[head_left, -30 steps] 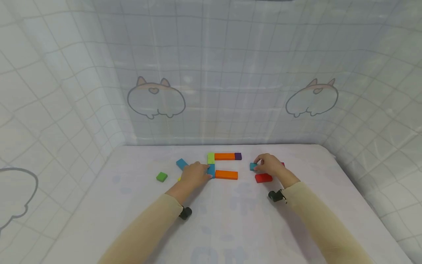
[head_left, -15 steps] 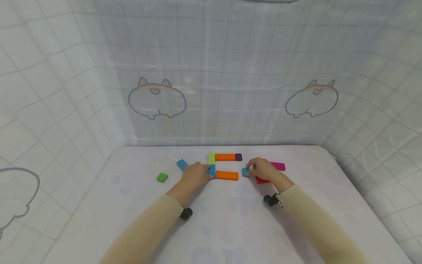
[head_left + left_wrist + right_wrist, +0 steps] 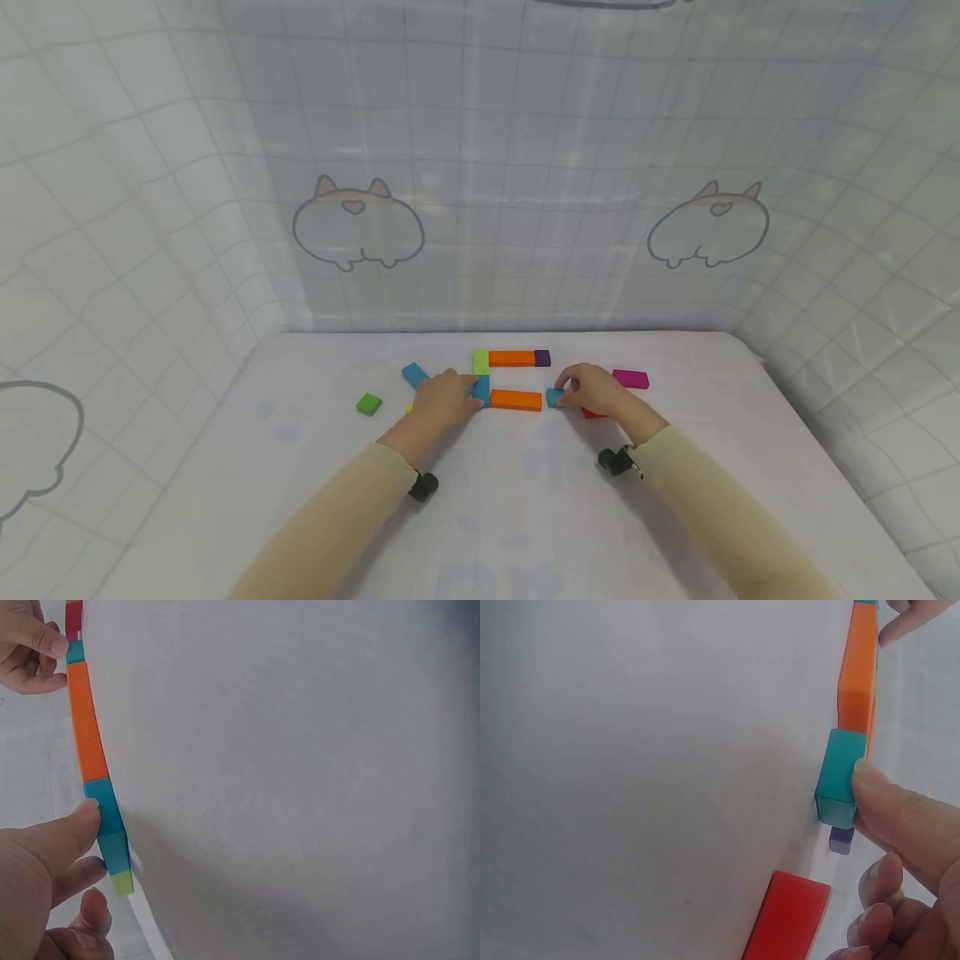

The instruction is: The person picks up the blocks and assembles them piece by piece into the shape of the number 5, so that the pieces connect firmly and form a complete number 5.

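Observation:
My left hand holds a blue block at the left end of a row, thumb at its near end and index finger at its far end. In the left wrist view the thumb lies against its side. An orange block runs right from the blue one. My right hand pinches a small teal block near the orange block's right end. In the right wrist view the teal block overlaps that end, and its far side is hidden.
Behind lie a lime block, another orange block and a purple one in line. Magenta and partly hidden red blocks lie right; a green block, another blue block and a yellow bit lie left.
My right hand has moved left with the small teal block, from beside the red block to the orange block's right end, uncovering the magenta block. The left hand stays in place.

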Action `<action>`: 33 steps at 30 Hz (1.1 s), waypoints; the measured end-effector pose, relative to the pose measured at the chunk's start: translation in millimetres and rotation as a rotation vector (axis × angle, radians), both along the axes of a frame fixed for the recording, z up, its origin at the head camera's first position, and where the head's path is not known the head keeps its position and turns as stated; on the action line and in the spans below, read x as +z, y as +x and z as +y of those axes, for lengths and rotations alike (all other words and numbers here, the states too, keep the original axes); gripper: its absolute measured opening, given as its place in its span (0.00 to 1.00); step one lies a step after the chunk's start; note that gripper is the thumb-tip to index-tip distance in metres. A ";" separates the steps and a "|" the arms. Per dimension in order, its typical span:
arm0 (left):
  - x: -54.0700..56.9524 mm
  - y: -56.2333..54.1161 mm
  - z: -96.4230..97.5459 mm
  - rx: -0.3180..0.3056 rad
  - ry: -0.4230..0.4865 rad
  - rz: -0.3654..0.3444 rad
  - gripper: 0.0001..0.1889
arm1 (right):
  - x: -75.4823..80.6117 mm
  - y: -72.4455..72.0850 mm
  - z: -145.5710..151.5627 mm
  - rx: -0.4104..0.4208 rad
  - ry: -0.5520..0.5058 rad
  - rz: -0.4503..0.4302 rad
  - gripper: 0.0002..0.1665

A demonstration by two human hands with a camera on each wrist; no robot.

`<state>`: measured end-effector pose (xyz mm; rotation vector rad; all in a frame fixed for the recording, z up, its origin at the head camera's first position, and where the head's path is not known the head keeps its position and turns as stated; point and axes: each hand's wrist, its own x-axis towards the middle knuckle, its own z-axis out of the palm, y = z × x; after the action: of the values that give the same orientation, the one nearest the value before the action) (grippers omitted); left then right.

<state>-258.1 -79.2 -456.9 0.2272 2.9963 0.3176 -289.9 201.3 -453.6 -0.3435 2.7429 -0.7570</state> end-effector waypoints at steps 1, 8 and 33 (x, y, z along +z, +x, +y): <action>-0.1 -0.1 0.1 0.000 0.000 -0.001 0.29 | 0.2 0.8 -0.3 0.000 -0.002 -0.003 0.13; 0.5 -0.4 0.6 0.001 -0.012 -0.008 0.29 | 0.2 4.2 -2.3 0.010 -0.007 0.003 0.13; 0.1 -3.1 -0.7 -0.024 -0.014 0.001 0.29 | 0.6 7.8 -7.7 0.015 -0.040 0.001 0.12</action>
<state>-261.2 -79.9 -456.8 0.2616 2.9931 0.2944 -282.1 193.5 -453.0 -0.3727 2.7258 -0.8082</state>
